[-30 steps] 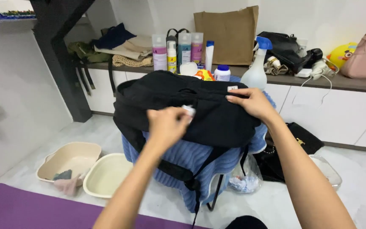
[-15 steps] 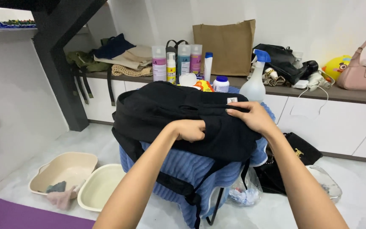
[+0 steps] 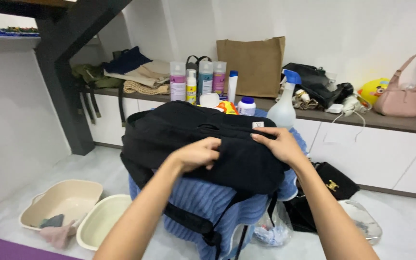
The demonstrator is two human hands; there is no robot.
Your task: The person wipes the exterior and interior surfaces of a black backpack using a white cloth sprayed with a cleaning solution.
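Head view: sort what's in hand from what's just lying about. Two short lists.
In hand:
left hand pressing on the black bag
right hand gripping the same bag near its small white tag
blue ribbed cloth under the bag

Lying about:
bottles on the counter
spray bottle
brown paper bag
pink handbag
two cream basins on the floor

Matt black cloth bag (image 3: 188, 137), ribbed blue knit fabric (image 3: 203, 202), smooth cream plastic basins (image 3: 68, 200), brown paper bag (image 3: 251, 65), translucent plastic spray bottle (image 3: 284, 108).
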